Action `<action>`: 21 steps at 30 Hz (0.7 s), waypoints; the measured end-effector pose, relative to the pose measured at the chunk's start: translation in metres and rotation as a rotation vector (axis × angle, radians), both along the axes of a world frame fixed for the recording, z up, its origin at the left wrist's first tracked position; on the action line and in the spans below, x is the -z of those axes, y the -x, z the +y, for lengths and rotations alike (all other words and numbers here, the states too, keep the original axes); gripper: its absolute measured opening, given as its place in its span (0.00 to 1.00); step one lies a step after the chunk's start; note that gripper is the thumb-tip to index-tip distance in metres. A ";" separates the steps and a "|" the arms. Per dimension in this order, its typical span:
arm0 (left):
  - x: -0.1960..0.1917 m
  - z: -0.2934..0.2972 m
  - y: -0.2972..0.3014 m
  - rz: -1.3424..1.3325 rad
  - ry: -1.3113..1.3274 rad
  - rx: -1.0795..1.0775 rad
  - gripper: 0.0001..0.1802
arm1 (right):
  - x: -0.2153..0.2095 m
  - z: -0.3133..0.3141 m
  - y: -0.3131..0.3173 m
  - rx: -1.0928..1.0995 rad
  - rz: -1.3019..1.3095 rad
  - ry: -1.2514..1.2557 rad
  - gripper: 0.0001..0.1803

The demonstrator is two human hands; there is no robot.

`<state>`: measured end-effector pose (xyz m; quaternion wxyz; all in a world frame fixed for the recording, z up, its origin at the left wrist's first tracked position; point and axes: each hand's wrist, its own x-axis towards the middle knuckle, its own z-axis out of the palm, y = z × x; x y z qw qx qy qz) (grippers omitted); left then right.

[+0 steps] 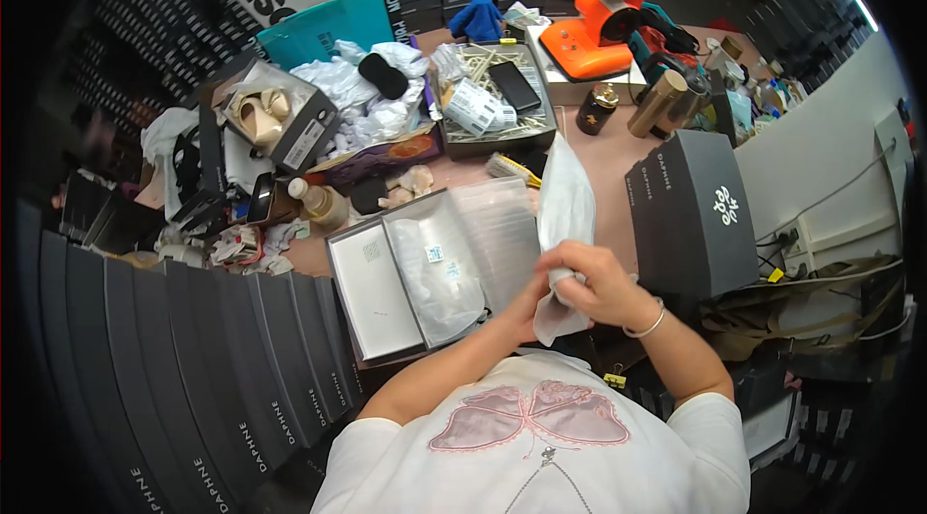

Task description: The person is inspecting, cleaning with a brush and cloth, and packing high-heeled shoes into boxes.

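Note:
In front of my chest I hold a long, soft white wrapper upright; whether anything is inside it I cannot tell. My right hand is closed round its lower part, fingers curled in. My left hand grips the same wrapper from the left side, its fingers partly hidden behind it. Just left of my hands lies an open shoe box. One half shows a bare white inside, and the other holds a clear plastic bag with small stickers. A stack of translucent plastic sleeves lies beside it.
A closed dark shoe box stands to the right. Behind are a tray of sticks with a phone, a box of crumpled white paper, boxed beige shoes, an orange tool and bottles. Dark shoe boxes line the left.

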<state>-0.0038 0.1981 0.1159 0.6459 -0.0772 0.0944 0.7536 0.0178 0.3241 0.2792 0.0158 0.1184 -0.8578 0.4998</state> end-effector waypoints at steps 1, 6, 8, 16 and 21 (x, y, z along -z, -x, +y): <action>0.011 -0.002 -0.011 0.121 0.067 -0.157 0.29 | 0.006 -0.013 -0.009 -0.010 -0.156 0.168 0.13; -0.028 -0.075 0.001 0.486 0.547 -0.565 0.45 | 0.034 0.000 -0.032 -0.381 -0.700 0.596 0.08; -0.037 -0.124 0.024 1.029 0.721 -0.500 0.57 | 0.074 0.026 -0.037 -0.175 -0.817 0.965 0.23; -0.021 -0.180 0.125 1.437 1.279 -0.466 0.53 | 0.092 -0.044 0.007 -0.040 -0.646 0.411 0.47; 0.064 -0.122 0.129 1.275 1.409 -0.716 0.45 | 0.155 -0.086 0.028 0.159 -0.779 0.555 0.46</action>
